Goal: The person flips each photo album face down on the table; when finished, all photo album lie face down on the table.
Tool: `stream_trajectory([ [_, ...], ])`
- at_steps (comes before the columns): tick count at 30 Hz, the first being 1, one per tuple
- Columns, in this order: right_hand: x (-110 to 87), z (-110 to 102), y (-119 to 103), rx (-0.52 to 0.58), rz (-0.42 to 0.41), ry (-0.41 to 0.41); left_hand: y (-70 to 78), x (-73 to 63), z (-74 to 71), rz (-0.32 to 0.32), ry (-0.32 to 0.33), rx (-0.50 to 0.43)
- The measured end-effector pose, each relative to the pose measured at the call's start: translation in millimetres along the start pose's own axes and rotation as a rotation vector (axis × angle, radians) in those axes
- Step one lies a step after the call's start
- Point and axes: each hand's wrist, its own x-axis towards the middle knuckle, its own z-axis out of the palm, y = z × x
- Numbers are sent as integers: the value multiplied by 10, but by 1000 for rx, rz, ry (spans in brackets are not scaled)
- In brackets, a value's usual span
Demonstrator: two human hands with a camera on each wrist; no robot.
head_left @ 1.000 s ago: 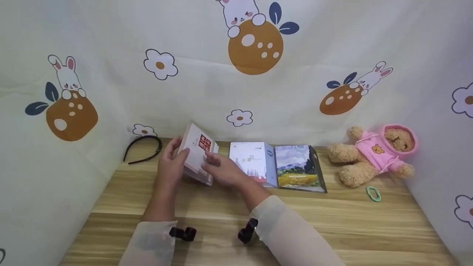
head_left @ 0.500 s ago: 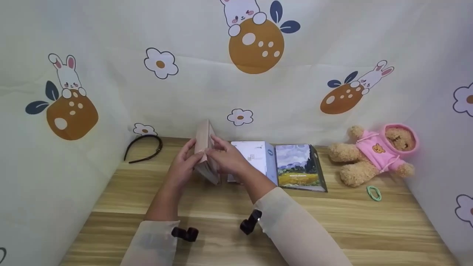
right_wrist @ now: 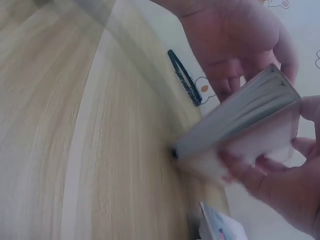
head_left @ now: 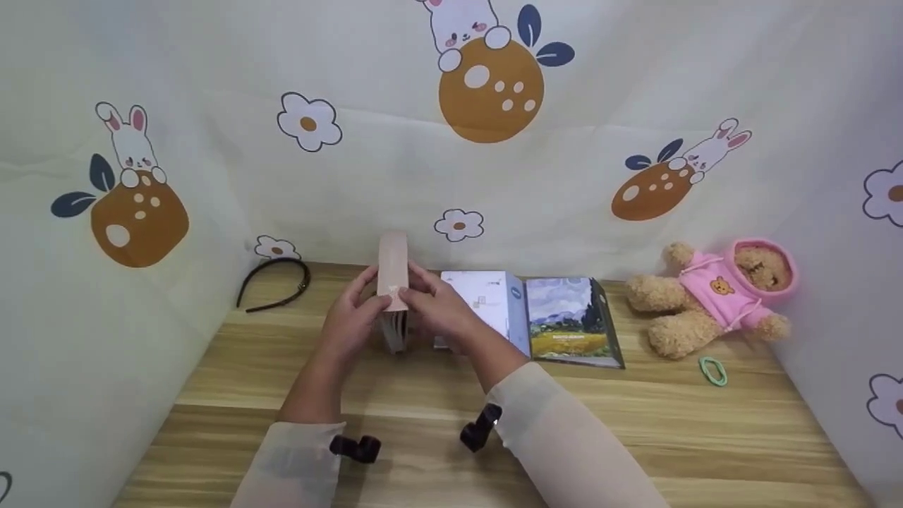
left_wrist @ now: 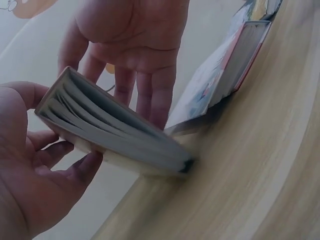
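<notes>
Both hands hold a thick book with a pale pink spine (head_left: 393,264), on edge at the back of the table. Its spine faces the head camera. My left hand (head_left: 349,321) grips the left cover, thumb at the spine. From the right side my right hand (head_left: 444,307) grips the other cover, its thumb also at the spine. Slightly fanned page edges of the book (left_wrist: 115,127) show in the left wrist view, and of the book (right_wrist: 240,120) in the right. Its lower end is blurred close to the tabletop; contact cannot be told.
Right of the hands lie a white book (head_left: 476,300) with a light blue spine and a book with a landscape painting (head_left: 564,317). A black headband (head_left: 305,279) lies left. Far right are a teddy bear (head_left: 723,293) in pink and a green hair tie (head_left: 713,370).
The book has turned from showing its white front with red lettering to showing its spine, and shifted slightly right. The right hand, earlier at the front cover, now grips its right side.
</notes>
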Motion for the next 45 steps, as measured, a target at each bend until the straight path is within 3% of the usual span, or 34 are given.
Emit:
stream_trajectory([
  [3, 4, -48, 19, -19, -17, 48, 33, -5, 25, 25, 23, 109],
  [5, 7, -72, 49, -77, -24, 96, 22, 13, 37, 41, 23, 233],
  [9, 8, -92, 142, -188, -12, 171, -91, 52, 46, 65, 21, 489],
  [12, 7, -100, 212, -229, -9, 201, -172, 59, 56, 89, 2, 591],
  [19, -46, -93, 277, -314, 21, 193, -262, 74, 49, 91, -58, 730],
  [24, -150, -84, 263, -348, 53, 163, -318, 102, 48, 77, -64, 758],
  [30, -308, -179, 217, -305, 1, 152, -360, 119, 53, 65, -81, 873],
  [34, -452, -381, 159, -287, -78, 159, -383, 127, 47, 67, -84, 905],
  [38, -610, -699, 129, -341, -149, 217, -401, 147, 76, 58, -83, 908],
  [42, -758, -1050, 82, -452, -87, 282, -352, 176, 114, 44, -98, 939],
  [45, -836, -1298, 46, -565, -42, 309, -214, 215, 127, 69, -95, 988],
])
